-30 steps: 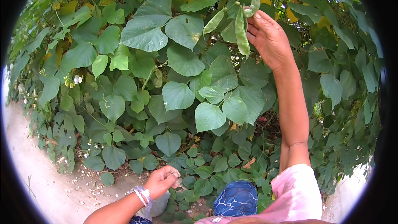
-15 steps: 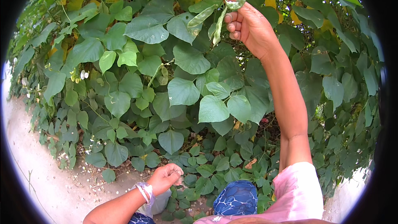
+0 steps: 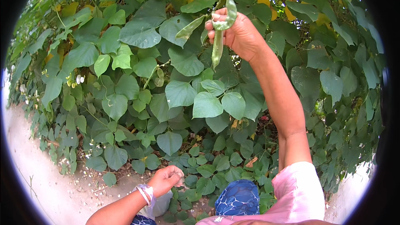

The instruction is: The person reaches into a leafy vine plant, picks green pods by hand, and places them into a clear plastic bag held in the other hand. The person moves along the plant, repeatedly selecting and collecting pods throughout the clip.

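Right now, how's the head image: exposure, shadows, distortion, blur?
Head view: pale ground washed out at the left rim, sleeve bright too; head view: leaves softly lit, darker gaps between them; head view: fisheye circle, black corners; head view: bean pods and right hand readable, no strong blur.

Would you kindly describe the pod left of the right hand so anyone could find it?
High on the leafy vine, find the raised right hand. Just left of it, the slanting pod points down leftward; unlike the curved pod and straight pod, it juts out beyond the hand.
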`<state>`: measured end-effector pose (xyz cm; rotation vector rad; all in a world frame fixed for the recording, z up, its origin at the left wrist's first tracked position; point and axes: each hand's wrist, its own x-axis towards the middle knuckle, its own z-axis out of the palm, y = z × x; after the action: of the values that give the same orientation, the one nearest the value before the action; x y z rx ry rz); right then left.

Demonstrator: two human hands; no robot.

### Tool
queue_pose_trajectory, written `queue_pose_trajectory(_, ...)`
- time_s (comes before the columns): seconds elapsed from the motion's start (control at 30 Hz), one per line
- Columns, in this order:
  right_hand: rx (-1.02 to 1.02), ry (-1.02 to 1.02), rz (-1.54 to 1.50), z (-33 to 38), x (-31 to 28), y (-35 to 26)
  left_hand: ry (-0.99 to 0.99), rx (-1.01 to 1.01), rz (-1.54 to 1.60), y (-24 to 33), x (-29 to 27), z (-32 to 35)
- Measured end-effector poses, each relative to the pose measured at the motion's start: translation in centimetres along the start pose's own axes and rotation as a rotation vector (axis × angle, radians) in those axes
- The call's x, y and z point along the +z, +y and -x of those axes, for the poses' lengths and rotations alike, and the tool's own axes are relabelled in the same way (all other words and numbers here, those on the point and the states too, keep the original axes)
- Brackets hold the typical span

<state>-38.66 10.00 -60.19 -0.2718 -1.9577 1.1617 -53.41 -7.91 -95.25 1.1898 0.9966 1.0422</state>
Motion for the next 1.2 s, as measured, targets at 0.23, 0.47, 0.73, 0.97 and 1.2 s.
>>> queue_pose_trajectory(0.23,0.071,-0.161,-0.127,2.0,-0.9,1.0,0.000,0.011,-0.022,0.1,0.4,-0.3)
queue_pose_trajectory(0.47,0.010,-0.121,-0.082,3.6,-1.2,1.4,0.005,0.011,-0.046,0.3,0.2,0.4)
queue_pose_trajectory(0.73,-0.034,-0.038,-0.157,4.2,-0.4,2.7,0.010,-0.016,-0.066,0.5,0.5,0.1)
queue_pose_trajectory(0.97,-0.071,-0.042,-0.218,4.6,-0.3,3.7,0.026,-0.020,-0.084,0.4,0.2,0.6)
queue_pose_trajectory(1.2,-0.097,0.014,-0.299,4.7,-1.0,5.0,0.003,-0.027,-0.098,-0.2,0.1,0.3)
